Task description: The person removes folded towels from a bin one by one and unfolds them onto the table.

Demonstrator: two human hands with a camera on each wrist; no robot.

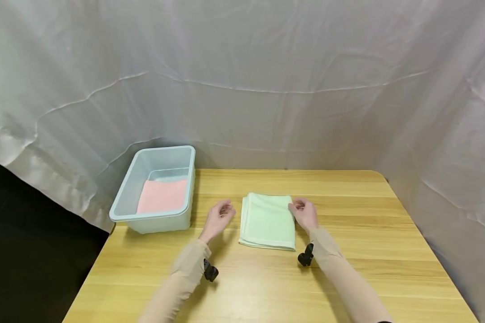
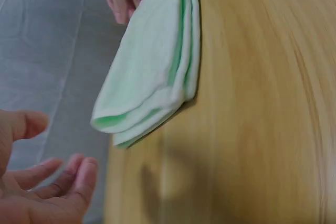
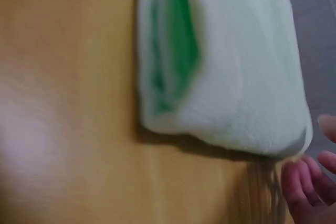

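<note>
A pale green cloth (image 1: 268, 222), folded into a near-square of several layers, lies on the wooden table. To its left is my left hand (image 1: 219, 217), holding nothing, its fingers loosely bent and apart from the cloth. In the left wrist view, that hand (image 2: 52, 187) has its thumb spread from the fingers beside the folded edge. My right hand (image 1: 306, 214) is at the cloth's upper right edge, fingertips right at the fabric. The right wrist view has this hand's fingers (image 3: 304, 182) loosely bent by the cloth's corner, with the thumb spread away from them.
A light blue plastic tub (image 1: 151, 217) stands at the table's back left, with a folded pink cloth (image 1: 162, 196) inside. Grey curtains (image 1: 283, 116) hang behind and beside the wooden table (image 1: 262, 287). A small black camera is strapped to each wrist.
</note>
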